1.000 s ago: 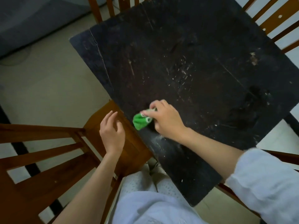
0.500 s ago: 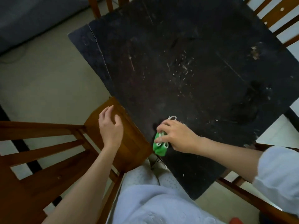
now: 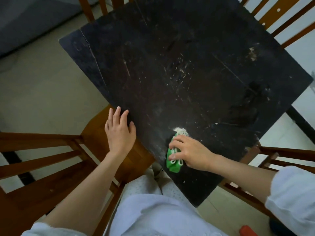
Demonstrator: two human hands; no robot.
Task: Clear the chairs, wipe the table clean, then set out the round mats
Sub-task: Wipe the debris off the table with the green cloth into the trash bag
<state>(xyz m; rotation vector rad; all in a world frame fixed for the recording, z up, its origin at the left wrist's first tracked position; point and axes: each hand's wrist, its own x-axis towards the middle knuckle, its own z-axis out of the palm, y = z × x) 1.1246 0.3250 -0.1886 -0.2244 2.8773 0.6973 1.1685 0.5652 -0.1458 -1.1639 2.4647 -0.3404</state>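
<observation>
A dark, scratched square table [image 3: 179, 68] fills the view, dotted with pale crumbs and specks. Near its front corner my right hand [image 3: 190, 152] grips a bunched green-and-white cloth [image 3: 173, 163] and presses it onto the tabletop. A small pale pile of crumbs lies just beyond the cloth. My left hand [image 3: 119, 132] lies with straight fingers at the table's left edge, above the seat of a brown wooden chair [image 3: 95, 133]. No round mats are in view.
Wooden chairs stand around the table: one at the left [image 3: 34, 159], one at the lower right [image 3: 281, 155], one at the top right [image 3: 281, 19], one at the back [image 3: 102, 7]. A red object [image 3: 247, 233] peeks in at the bottom right. Beige floor lies to the left.
My right hand has dragged the cloth from the table's left edge toward its front corner. My left hand has moved from above the chair seat to the table's edge.
</observation>
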